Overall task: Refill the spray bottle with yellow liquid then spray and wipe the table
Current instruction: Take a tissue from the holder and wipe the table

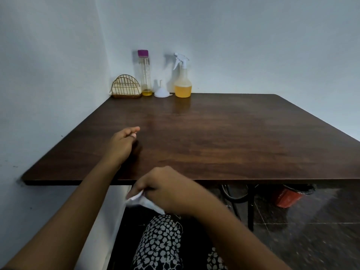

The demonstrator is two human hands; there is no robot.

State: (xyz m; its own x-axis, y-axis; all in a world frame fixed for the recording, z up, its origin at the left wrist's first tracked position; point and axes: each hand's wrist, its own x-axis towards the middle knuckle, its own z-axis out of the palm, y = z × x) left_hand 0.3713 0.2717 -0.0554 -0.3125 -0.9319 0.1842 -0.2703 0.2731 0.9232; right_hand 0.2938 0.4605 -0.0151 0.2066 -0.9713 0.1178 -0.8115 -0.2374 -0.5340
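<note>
A clear spray bottle (182, 80) with a white trigger head stands at the back of the dark wooden table (224, 137), about a third full of yellow liquid. To its left lie a white funnel (161, 91), mouth down, and a tall clear bottle (145, 74) with a purple cap and a little yellow liquid at the bottom. My left hand (122, 145) rests on the table near its left front, fingers loosely curled with nothing in them. Just off the table's front edge, my right hand (167, 189) grips a crumpled white tissue (143, 201).
A gold wire napkin holder (126, 87) stands in the back left corner against the wall. White walls bound the table at the left and back. Under the table are black metal legs (251, 207) and a red object (288, 197) on the dark tiled floor.
</note>
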